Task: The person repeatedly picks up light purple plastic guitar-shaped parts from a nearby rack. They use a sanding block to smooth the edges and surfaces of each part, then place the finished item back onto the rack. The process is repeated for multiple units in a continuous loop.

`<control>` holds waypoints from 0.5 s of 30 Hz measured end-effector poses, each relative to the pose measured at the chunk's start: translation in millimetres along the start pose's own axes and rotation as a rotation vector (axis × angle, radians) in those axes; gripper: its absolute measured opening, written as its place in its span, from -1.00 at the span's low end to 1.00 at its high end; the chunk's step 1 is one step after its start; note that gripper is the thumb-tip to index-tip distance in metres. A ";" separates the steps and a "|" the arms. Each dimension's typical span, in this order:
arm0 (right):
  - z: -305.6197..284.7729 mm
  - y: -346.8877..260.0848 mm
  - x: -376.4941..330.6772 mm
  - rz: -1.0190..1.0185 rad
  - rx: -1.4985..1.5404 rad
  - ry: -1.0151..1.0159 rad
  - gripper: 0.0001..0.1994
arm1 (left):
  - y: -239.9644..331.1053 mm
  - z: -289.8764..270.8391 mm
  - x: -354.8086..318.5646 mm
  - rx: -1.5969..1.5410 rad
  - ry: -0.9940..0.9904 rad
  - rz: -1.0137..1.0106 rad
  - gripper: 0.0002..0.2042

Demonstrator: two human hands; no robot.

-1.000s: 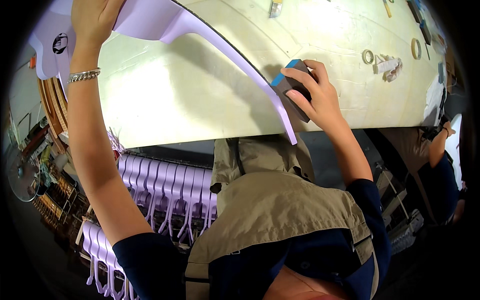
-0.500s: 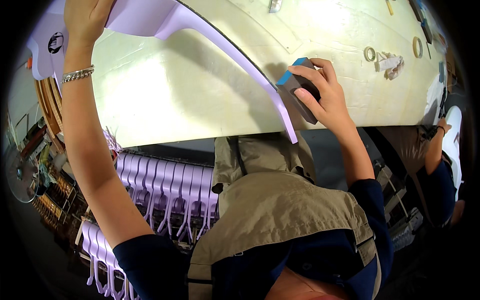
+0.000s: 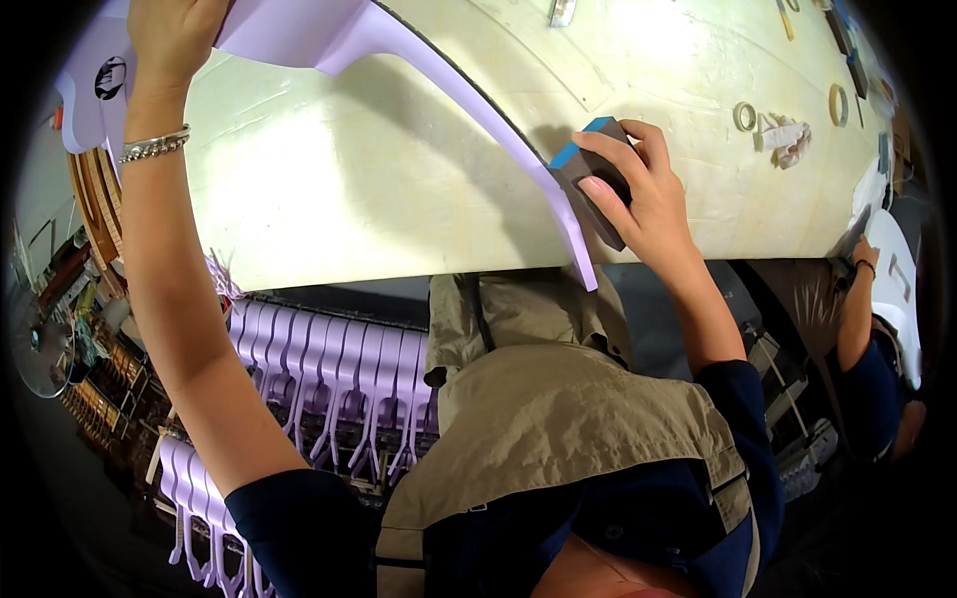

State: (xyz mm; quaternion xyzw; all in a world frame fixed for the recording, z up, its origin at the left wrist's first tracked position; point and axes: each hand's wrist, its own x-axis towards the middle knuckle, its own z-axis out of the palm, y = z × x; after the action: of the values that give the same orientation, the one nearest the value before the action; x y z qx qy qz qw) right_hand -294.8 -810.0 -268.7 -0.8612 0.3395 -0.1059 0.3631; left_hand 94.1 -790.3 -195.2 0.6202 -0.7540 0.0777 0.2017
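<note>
A lilac guitar (image 3: 399, 50) lies on its side across the pale table, its body at the upper left. Its neck, edged with a dark strip, curves down to the right, and the tip juts past the table's front edge. My left hand (image 3: 177, 45) holds the body, the fingertips cut off by the picture's top. In my right hand (image 3: 643, 189) is a dark grey sanding block (image 3: 596, 194) with a blue end, gripped between thumb and fingers. One corner of the block meets the neck near the end of the dark strip; firm contact I cannot make out.
Lilac instruments (image 3: 334, 364) hang in rows on a rack below the table. Tape rolls (image 3: 745, 117) and a crumpled white cloth (image 3: 785, 141) lie on the table (image 3: 399, 199) at right. A co-worker's hand (image 3: 865, 254) touches a white panel (image 3: 897, 309) at far right.
The sanding block and my right hand have shifted very slightly left along the neck. The co-worker's white panel has moved lower and turned.
</note>
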 end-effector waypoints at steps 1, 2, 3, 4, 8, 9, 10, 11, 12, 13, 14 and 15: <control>1.2 -3.9 6.5 -0.002 -0.011 0.003 -0.69 | -4.2 1.2 -1.1 0.028 0.004 0.004 -0.62; 3.2 -7.7 14.9 -0.003 -0.022 0.005 -0.69 | -2.1 0.8 0.7 0.023 -0.001 0.016 -0.62; 7.7 -10.0 27.6 -0.037 -0.029 0.033 -0.69 | 5.1 -2.4 3.6 0.018 -0.010 0.028 -0.62; 11.2 -13.3 40.8 -0.071 -0.036 0.061 -0.69 | 10.2 -3.7 5.8 0.013 -0.019 0.040 -0.61; 10.6 -17.3 43.4 -0.026 -0.021 0.033 -0.69 | 4.2 -1.5 2.6 0.031 0.007 0.065 -0.60; 12.3 -17.9 44.7 -0.014 -0.002 0.036 -0.70 | -3.5 2.1 1.0 0.053 0.015 0.065 -0.60; 13.6 -20.2 50.5 -0.033 -0.021 0.047 -0.70 | -8.6 3.7 -0.7 0.075 0.023 0.065 -0.59; 14.9 -23.9 62.3 -0.055 -0.040 0.058 -0.70 | -10.3 4.5 -1.2 0.071 0.026 0.063 -0.60; 15.7 -30.4 74.7 -0.085 -0.053 0.063 -0.70 | -8.4 0.5 -2.8 0.076 0.024 0.053 -0.60; 17.8 -37.5 90.7 -0.133 -0.044 0.082 -0.71 | -6.1 -3.5 -4.3 0.082 0.022 0.043 -0.60; 20.3 -44.3 101.9 -0.117 -0.050 0.099 -0.71 | -7.3 -0.7 -3.3 0.083 0.028 0.049 -0.61; 21.1 -44.9 105.0 -0.120 -0.067 0.102 -0.71 | -7.6 2.3 -2.8 0.084 0.034 0.055 -0.62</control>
State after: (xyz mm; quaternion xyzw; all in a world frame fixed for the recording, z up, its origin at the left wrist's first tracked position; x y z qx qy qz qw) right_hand -184.5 -845.1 -259.2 -0.8851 0.3088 -0.1598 0.3093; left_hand 101.4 -790.3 -199.4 0.6057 -0.7634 0.1254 0.1860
